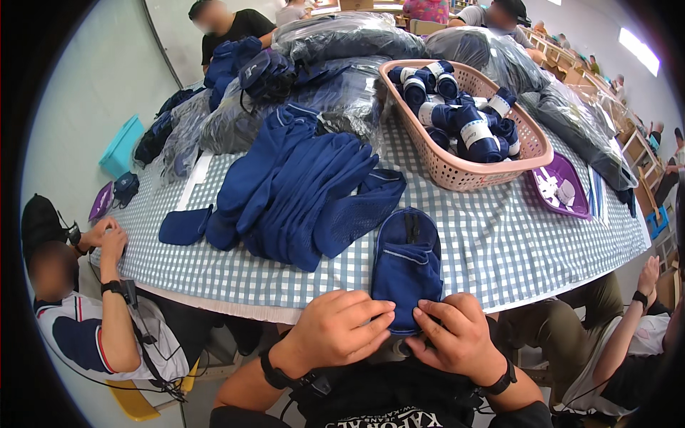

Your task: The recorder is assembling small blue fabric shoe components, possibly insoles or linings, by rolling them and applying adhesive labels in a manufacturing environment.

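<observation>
Navy pouch [405, 282]: flat, unbanded, lower centre of frame | near edge pinched by left hand [347, 327] and right hand [457, 335] | banded rolls [479, 137]: already gathered in pink basket [467, 177], upper right | loose navy pieces [292, 192]: heaped unbanded, centre

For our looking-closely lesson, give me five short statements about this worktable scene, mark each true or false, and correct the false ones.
1. The left hand and right hand are both at the near end of a blue fabric pouch. True.
2. The pile of blue fabric pieces lies right of the pouch. False: it lies to the left and farther back.
3. The pink perforated basket holds rolled navy bundles with pale bands. True.
4. The basket stands on a plain red tablecloth. False: the tablecloth is blue-grey and white checked.
5. White pieces lie in a purple tray. True.
</observation>
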`<state>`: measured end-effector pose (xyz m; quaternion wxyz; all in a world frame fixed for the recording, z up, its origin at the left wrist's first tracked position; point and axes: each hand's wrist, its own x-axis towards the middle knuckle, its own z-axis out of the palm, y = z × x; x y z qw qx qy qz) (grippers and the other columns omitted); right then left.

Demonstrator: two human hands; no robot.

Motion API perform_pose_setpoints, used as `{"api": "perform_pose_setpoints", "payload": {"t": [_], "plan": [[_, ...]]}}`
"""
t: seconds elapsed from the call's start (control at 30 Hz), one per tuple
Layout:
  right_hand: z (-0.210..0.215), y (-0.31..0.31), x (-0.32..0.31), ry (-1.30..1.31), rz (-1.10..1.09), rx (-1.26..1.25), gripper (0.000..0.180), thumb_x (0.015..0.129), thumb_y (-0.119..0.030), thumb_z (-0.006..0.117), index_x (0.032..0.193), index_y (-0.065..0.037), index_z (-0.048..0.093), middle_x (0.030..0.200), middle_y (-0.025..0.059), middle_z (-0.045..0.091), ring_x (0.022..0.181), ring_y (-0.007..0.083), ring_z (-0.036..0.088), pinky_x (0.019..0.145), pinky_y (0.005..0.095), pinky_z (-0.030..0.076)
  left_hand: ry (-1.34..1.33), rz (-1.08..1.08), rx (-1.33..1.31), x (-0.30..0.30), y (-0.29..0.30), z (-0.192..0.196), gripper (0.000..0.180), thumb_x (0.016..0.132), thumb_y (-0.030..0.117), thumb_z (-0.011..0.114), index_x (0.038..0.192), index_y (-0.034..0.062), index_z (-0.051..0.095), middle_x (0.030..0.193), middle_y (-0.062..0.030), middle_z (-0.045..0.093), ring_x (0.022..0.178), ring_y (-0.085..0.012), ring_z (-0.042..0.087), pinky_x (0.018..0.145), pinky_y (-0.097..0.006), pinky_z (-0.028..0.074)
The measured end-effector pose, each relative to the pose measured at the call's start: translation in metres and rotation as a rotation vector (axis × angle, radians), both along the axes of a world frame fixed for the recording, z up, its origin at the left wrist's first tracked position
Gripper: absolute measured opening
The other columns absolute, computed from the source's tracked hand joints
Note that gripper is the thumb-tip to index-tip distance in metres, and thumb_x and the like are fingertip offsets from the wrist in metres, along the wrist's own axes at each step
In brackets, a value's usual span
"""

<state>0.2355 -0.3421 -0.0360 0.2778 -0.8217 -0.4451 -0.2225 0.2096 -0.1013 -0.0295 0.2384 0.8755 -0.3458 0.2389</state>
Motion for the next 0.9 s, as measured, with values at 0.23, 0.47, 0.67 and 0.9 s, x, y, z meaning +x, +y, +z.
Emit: {"api": "perform_pose_setpoints", "payload": {"t": [0.23,0.47,0.67,0.9], "plan": [[-0.012,-0.003,0.005,-0.033,0.027,0.019,0.039,0.067,-0.011,0.08,0.104,-0.003,0.072,0.107,0.0079,0.067,0.082,0.0222,0.059,0.071,0.0357,0.048,-0.085,0.021,0.08,-0.002,-0.006,-0.005,0.026,0.082,0.023,0.072,0.102,0.0074,0.074,0.11,-0.0013,0.069,0.097,-0.0175,0.062,0.079,-0.033,0.047],[-0.012,-0.005,0.009,-0.113,0.048,0.04,0.034,0.069,-0.012,0.078,0.101,-0.003,0.072,0.101,0.006,0.068,0.079,0.0207,0.058,0.069,0.0353,0.047,-0.187,0.084,0.11,-0.009,-0.015,-0.002,0.023,0.077,0.016,0.073,0.099,0.0086,0.076,0.101,-0.0003,0.072,0.093,-0.0186,0.063,0.078,-0.033,0.048],[-0.01,-0.005,0.006,-0.103,0.057,0.063,0.027,0.072,-0.017,0.076,0.097,-0.006,0.072,0.096,0.0034,0.068,0.075,0.0193,0.055,0.07,0.0356,0.044,-0.124,0.005,-0.025,-0.011,-0.016,-0.009,0.021,0.08,0.015,0.073,0.099,0.0067,0.076,0.094,-0.0012,0.071,0.087,-0.0168,0.064,0.073,-0.031,0.047],[-0.015,0.005,0.007,-0.003,-0.046,0.146,0.017,0.074,-0.016,0.074,0.089,-0.008,0.069,0.082,0.0024,0.064,0.069,0.0206,0.05,0.072,0.0386,0.033,-0.045,0.109,-0.178,-0.005,-0.02,-0.016,0.021,0.07,0.012,0.082,0.09,0.0078,0.075,0.071,0.0002,0.06,0.067,-0.0195,0.057,0.064,-0.035,0.04]]}}
